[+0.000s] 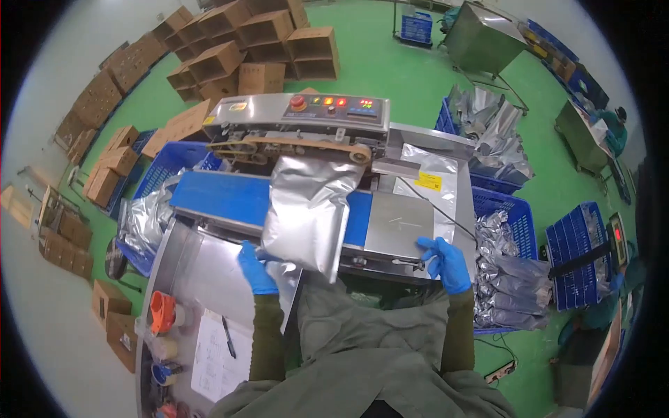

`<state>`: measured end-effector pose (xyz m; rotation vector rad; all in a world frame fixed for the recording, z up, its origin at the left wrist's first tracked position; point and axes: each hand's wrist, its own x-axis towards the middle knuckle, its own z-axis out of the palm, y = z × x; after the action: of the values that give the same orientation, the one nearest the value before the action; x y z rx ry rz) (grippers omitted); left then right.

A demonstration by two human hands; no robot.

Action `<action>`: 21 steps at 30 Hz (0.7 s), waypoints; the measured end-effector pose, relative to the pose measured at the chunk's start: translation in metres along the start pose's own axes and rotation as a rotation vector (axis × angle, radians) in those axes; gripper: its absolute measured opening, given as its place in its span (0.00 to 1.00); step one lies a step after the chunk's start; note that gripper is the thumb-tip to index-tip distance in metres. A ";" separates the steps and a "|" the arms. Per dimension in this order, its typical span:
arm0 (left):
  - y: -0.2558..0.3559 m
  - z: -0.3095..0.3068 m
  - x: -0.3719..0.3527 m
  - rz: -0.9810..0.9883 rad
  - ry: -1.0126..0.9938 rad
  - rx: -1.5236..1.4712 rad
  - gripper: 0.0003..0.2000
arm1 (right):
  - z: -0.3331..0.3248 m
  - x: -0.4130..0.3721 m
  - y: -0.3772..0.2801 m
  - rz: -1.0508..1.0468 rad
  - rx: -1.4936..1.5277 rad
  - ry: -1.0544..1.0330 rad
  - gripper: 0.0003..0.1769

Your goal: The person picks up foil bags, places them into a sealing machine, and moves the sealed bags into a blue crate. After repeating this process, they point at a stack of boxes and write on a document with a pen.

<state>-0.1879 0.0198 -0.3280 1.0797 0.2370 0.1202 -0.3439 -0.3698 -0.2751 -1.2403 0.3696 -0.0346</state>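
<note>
A silver foil bag (306, 209) lies across the blue conveyor belt (219, 195), its upper edge under the sealing machine (300, 118). Its lower end hangs over the belt's front edge. My left hand (256, 270), in a blue glove, is beside the bag's lower left side with its fingers stretched out. On the other side, my right hand (447, 266), also gloved, is at the front corner of the steel plate (398, 223). Its fingers are apart, close to a small adjusting knob (420, 265).
Blue crates (512, 205) of foil bags stand to the right, and another crate (162, 171) is at left. A steel table (188, 268) holds a paper sheet (219, 355), a pen (228, 337) and tape dispensers (163, 312). Cardboard boxes (268, 31) are stacked behind; a person (613, 132) is far right.
</note>
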 end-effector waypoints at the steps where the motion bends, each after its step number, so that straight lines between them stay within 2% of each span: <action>1: -0.007 0.004 -0.011 -0.127 0.029 -0.055 0.23 | 0.001 -0.005 0.002 -0.008 -0.035 0.006 0.24; 2: -0.011 0.010 -0.020 -0.249 0.061 -0.117 0.24 | 0.004 -0.010 0.003 0.005 -0.047 -0.014 0.24; 4: 0.010 0.041 -0.029 -0.295 -0.058 -0.424 0.26 | 0.013 -0.018 0.000 -0.026 -0.156 0.033 0.23; 6: 0.010 0.028 -0.002 -0.199 -0.025 -0.455 0.26 | 0.023 -0.028 -0.002 -0.043 -0.231 0.014 0.23; 8: 0.020 0.015 0.019 -0.100 -0.008 -0.482 0.26 | 0.019 -0.035 0.000 -0.013 -0.201 0.112 0.21; 12: 0.034 -0.020 0.061 -0.123 0.020 -0.588 0.21 | -0.008 -0.043 0.022 -0.019 -0.185 0.139 0.21; 14: 0.038 -0.037 0.084 -0.028 -0.063 -0.456 0.19 | -0.015 -0.047 0.028 0.017 -0.106 0.173 0.21; 15: 0.045 -0.043 0.093 -0.085 -0.063 -0.507 0.19 | -0.018 -0.048 0.032 0.013 -0.109 0.156 0.21; 20: 0.077 -0.074 0.135 -0.021 -0.052 -0.523 0.21 | -0.016 -0.051 0.038 -0.007 -0.080 0.176 0.24; 21: 0.083 -0.081 0.146 -0.006 -0.041 -0.504 0.21 | -0.024 -0.049 0.042 -0.006 -0.042 0.145 0.21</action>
<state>-0.0655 0.1593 -0.3108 0.5798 0.1602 0.1429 -0.4046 -0.3665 -0.3082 -1.2844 0.4941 -0.1228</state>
